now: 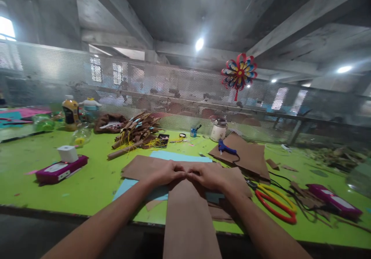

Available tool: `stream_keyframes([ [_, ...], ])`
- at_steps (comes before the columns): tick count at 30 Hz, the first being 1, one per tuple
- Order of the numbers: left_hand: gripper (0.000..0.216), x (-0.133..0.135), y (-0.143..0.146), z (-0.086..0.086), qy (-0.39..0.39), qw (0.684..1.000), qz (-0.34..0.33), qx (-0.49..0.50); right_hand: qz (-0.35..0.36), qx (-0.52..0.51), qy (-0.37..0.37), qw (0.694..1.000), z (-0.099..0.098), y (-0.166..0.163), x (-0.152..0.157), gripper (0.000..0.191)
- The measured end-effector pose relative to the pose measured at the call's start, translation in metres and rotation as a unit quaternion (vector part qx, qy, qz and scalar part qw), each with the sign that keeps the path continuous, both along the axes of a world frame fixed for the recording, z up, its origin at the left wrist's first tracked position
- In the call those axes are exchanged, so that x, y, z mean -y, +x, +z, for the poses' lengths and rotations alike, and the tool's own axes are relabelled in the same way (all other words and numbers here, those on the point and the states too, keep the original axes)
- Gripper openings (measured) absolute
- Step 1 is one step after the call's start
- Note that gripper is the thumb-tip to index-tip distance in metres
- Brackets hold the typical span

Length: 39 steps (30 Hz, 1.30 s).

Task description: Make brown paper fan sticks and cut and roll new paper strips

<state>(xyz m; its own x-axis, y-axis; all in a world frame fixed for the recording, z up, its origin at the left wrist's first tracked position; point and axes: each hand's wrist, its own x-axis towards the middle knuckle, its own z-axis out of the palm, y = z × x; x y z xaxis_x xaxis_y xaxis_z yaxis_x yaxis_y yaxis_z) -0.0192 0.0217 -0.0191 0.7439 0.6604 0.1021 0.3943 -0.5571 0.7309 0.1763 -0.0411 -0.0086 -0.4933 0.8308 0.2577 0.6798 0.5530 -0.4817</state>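
Note:
A long strip of brown kraft paper [188, 220] hangs over the table's front edge toward me. At its far end my left hand [171, 172] and my right hand [206, 175] meet, fingertips pinched on the paper. Another brown sheet [139, 166] reaches out to both sides beneath my hands. Light blue paper [127, 187] lies under it. Scissors [275, 203] with one red and one yellow handle rest right of my right forearm. What exactly sits between the fingertips is partly hidden.
A blue glue gun [226, 147] lies on brown sheets [249, 156] behind my right hand. Rolled brown paper pieces [136, 131] are heaped at back left. Purple boxes [62, 170] flank the green table [98, 189]. Behind stands a perforated screen [174, 81] with a pinwheel flower [240, 73].

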Motion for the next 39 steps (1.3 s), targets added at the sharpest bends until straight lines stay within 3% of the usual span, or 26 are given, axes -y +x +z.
stream_keyframes([
  [3,0.039,-0.001,-0.001,0.002,0.012,1.000,-0.007,-0.013,-0.016,-0.002,-0.002,1.000,0.000,0.000,0.001,0.030],
  [7,0.040,-0.002,-0.006,0.006,0.030,0.999,-0.027,-0.036,-0.060,0.015,-0.015,0.998,0.013,-0.002,0.012,0.028],
  [10,0.040,-0.002,-0.008,0.009,0.041,0.998,-0.018,-0.052,-0.055,0.012,-0.023,0.998,0.019,-0.001,0.015,0.029],
  [21,0.044,-0.001,-0.007,0.007,0.040,0.997,0.023,-0.055,-0.079,0.022,-0.044,0.996,0.012,0.012,0.003,0.031],
  [26,0.046,-0.003,-0.007,0.006,0.023,0.999,0.021,-0.035,-0.057,-0.052,-0.072,0.994,0.004,0.024,-0.006,0.034],
  [31,0.050,0.002,-0.008,0.011,-0.017,0.998,0.054,-0.027,-0.093,-0.153,-0.146,0.973,-0.002,0.027,-0.011,0.032],
  [39,0.042,-0.004,-0.014,0.009,-0.036,0.999,0.014,-0.024,-0.137,-0.256,-0.143,0.946,-0.018,0.036,-0.023,0.035],
])
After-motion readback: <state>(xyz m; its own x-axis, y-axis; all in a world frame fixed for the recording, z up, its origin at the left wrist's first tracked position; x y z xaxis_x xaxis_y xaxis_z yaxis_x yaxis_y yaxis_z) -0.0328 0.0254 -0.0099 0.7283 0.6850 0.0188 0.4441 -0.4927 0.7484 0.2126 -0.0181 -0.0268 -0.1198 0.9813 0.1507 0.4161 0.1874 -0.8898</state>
